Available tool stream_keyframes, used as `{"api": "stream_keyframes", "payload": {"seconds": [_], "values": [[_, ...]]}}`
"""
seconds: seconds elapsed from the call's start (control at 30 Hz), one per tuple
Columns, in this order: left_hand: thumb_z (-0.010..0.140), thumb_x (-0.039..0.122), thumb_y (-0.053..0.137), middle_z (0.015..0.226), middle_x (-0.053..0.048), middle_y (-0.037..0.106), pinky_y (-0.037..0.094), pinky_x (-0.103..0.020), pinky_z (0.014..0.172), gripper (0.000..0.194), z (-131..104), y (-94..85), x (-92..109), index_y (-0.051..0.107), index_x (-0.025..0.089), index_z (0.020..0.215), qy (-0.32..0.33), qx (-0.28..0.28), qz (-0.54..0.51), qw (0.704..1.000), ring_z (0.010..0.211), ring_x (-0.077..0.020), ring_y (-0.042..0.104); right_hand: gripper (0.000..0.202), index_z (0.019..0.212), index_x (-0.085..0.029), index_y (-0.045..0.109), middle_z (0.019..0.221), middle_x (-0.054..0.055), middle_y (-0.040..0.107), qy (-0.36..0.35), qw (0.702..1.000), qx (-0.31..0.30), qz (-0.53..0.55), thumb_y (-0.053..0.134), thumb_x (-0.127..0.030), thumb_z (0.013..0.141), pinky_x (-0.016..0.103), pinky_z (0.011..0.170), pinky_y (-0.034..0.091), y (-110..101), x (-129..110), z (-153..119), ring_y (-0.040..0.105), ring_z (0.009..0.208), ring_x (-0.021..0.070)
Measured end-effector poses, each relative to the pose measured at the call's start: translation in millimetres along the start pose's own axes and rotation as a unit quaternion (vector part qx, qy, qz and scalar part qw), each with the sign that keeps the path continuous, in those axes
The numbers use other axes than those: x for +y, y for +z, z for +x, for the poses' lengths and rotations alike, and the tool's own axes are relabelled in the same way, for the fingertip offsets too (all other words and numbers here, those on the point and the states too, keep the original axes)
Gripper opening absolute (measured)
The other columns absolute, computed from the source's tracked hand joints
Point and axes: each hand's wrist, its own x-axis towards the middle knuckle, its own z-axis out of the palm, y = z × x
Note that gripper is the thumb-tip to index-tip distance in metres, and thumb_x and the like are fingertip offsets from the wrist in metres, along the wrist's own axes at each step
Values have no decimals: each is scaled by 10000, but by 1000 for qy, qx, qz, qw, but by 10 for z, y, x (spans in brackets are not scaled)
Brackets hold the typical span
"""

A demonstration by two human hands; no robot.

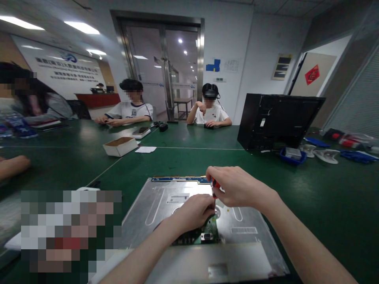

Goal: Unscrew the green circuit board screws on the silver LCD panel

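A metal-backed display panel (248, 232) lies flat on the table before me, with a green circuit board (211, 230) near its middle. My right hand (237, 185) is closed around the orange-and-black handle of a screwdriver (215, 189), which stands nearly upright over the board. My left hand (195, 211) rests low over the board, its fingers curled together at the screwdriver's shaft; the tip is hidden by them. A blue circuit strip (177, 179) runs along the panel's far edge.
A black monitor (281, 122) stands at the right, beside a blue tray (293, 156) and blue gloves (358, 156). An open white box (121, 146) and a paper slip (146, 149) lie ahead on the green table (189, 157). Several people sit around it.
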Motion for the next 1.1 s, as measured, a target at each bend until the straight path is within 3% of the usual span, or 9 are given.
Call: {"api": "stream_keyframes", "payload": {"seconds": [0.23,0.53,0.7,0.83,1.1], "values": [[821,128,583,775,-37,673,378,-250,611,83,-7,-11,19,623,170,761,-19,-5,34,999,716,-193,600,202,912,-219,545,743,25,673,60,996,-13,-64,583,-414,872,278,505,198,-39,20,42,613,644,190],[815,108,570,873,-47,683,420,-251,661,77,6,2,-14,621,166,816,0,-10,-3,1000,785,-197,617,149,940,-199,523,895,17,668,-9,1000,-4,11,544,-164,796,269,568,292,-22,-4,-18,587,731,148],[821,112,571,793,-33,670,392,-247,628,81,-6,-20,15,625,168,799,-14,-9,24,1000,718,-183,602,82,928,-208,538,806,20,676,39,999,-10,-34,552,-257,864,270,528,236,-37,0,21,594,672,161],[810,111,593,791,-31,674,382,-244,623,70,-14,-27,25,623,169,786,-22,-4,26,999,725,-186,598,189,924,-215,562,760,31,684,57,995,-10,-86,573,-401,894,274,505,200,-49,-13,34,620,651,184],[827,117,587,774,-27,657,371,-250,616,82,-17,-28,43,623,172,777,-14,-1,33,999,713,-182,589,246,925,-211,594,742,54,695,84,990,-16,-116,500,-438,940,275,487,222,-64,-46,44,667,669,223]]}}
